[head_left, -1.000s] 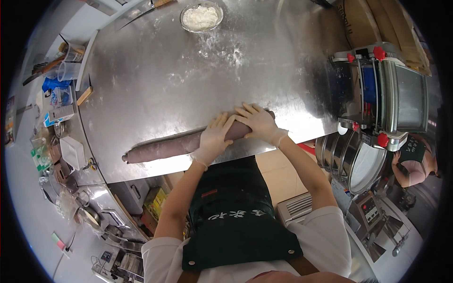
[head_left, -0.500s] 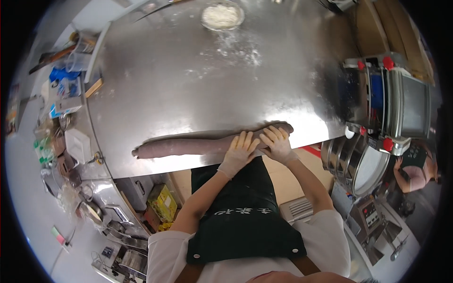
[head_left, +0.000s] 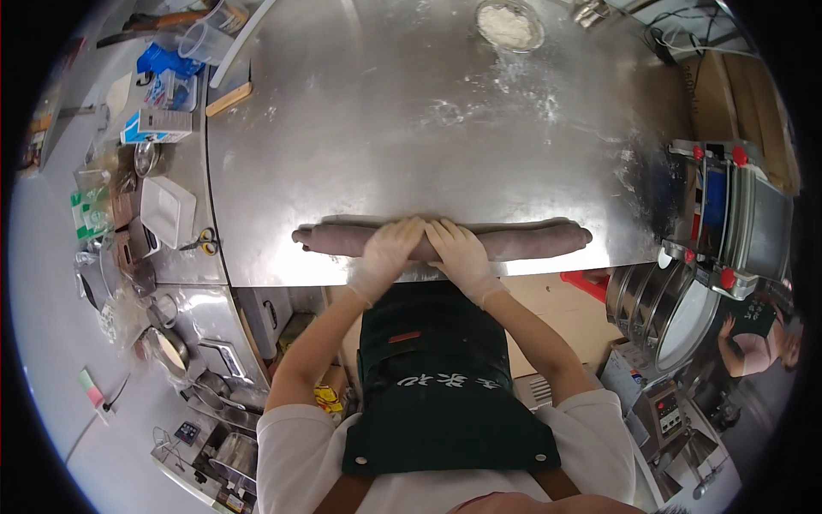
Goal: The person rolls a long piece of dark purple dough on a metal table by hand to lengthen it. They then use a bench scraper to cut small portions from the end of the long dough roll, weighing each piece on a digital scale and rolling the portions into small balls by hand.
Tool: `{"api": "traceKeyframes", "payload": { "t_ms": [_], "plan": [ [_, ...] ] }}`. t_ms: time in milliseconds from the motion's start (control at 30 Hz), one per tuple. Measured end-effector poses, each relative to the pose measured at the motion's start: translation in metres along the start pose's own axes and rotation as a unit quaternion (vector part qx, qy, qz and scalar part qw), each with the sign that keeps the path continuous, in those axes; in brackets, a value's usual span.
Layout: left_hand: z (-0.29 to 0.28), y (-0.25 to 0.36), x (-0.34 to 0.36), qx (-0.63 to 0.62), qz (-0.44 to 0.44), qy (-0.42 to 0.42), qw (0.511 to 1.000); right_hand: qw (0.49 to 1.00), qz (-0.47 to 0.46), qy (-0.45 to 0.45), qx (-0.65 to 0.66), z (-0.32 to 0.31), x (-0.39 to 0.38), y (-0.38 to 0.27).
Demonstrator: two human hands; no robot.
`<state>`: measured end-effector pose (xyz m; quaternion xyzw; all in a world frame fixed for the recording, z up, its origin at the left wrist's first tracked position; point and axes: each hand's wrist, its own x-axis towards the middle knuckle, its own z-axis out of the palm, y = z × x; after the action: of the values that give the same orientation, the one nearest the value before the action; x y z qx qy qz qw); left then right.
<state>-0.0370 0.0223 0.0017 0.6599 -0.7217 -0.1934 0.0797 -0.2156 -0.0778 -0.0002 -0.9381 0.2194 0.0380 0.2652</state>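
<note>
A long, purplish-grey dough log (head_left: 539, 242) lies crosswise along the near edge of a steel table (head_left: 385, 128). Both my hands wear thin, see-through gloves and rest on the middle of it, side by side and touching at the fingertips. Fingers of my left hand (head_left: 390, 253) curve over the top of the log, just left of its centre. My right hand (head_left: 463, 257) wraps over it in the same way, slightly to the right. The dough under my palms is hidden; both of its ends stick out past my hands.
A bowl (head_left: 539, 36) of white flour stands at the far side. On the left are a wooden-handled tool (head_left: 229, 100), a white tray (head_left: 169, 212) and scissors (head_left: 204, 242). To the right are stacked round sieves (head_left: 655, 304) and a machine with red knobs (head_left: 719, 214). Another person (head_left: 753, 343) is at far right.
My hands have gone from the log's right part to its middle and drawn together. The log now lies straighter, parallel to the table edge. The whole view has shifted somewhat.
</note>
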Motion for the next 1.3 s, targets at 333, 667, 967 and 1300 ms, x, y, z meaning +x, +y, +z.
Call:
{"api": "traceKeyframes", "payload": {
  "t_ms": [333,667,967,1300],
  "plan": [
    [-0.02,0.006,-0.044,0.014,-0.028,0.04,0.999,0.996,0.039,-0.001,-0.085,0.006,-0.005,-0.046],
    [0.002,-0.05,-0.068,0.041,-0.023,0.025,0.999,0.997,-0.012,0.004,-0.072,0.046,0.046,-0.099],
    [-0.022,-0.072,-0.103,0.048,-0.052,-0.033,0.997,0.969,0.115,0.03,-0.215,-0.06,-0.113,0.099],
    [-0.007,-0.089,-0.11,0.089,-0.034,-0.018,0.995,0.96,0.03,-0.111,-0.253,-0.07,-0.096,0.162]
  ]
}}
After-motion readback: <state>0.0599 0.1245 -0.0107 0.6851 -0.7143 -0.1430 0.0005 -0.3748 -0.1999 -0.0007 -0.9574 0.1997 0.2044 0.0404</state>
